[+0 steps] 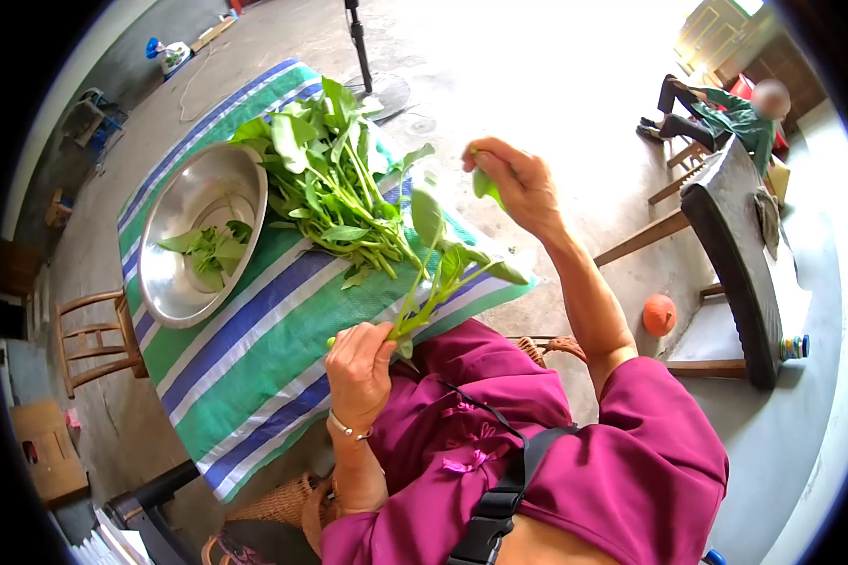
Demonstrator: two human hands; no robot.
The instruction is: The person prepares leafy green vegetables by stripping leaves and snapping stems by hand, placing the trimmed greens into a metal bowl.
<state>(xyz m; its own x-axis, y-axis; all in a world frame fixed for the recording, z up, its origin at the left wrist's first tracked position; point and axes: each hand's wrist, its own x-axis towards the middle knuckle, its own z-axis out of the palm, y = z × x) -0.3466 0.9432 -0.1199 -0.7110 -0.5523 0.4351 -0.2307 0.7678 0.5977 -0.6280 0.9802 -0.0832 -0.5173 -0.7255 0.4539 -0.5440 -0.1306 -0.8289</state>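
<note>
My left hand [360, 369] is closed round the lower stem of a leafy green sprig [431, 299], whose leaves spread up and to the right. Raised to the right of it, my right hand [523, 184] pinches a single green leaf [487, 187], apart from the sprig. Just beyond my hands a large heap of leafy greens [334, 179] lies on the table, its stems pointing towards me. Left of that heap, a metal bowl [163, 282] holds several torn leaves [219, 252].
A striped green, blue and white cloth [245, 372] covers the table. Wooden chairs stand at its left [94, 341] and near me. A black stand [360, 47] rises beyond the table. At the right are a dark-edged table [735, 282], an orange ball-like object [660, 314] and a seated person [735, 118].
</note>
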